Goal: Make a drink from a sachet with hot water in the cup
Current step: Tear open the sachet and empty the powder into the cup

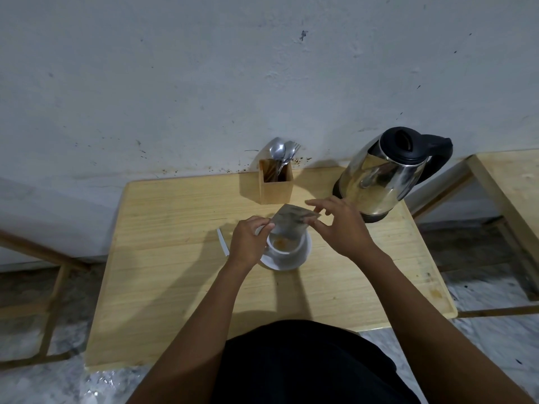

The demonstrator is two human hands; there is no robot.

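A: Where is the sachet (292, 224)?
B: Tilted over the cup (287, 249), pinched by left hand (250, 239) and right hand (338, 225).
A: Surroundings?
B: Kettle (385, 176) right, just beyond the right hand; cutlery box (276, 182) behind; torn strip (222, 242) left.

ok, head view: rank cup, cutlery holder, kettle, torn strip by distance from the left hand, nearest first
1. cup: right beside the left hand, on its saucer.
2. torn strip: on the table just left of the hand.
3. cutlery holder: behind, by the wall.
4. kettle: far right, back corner.
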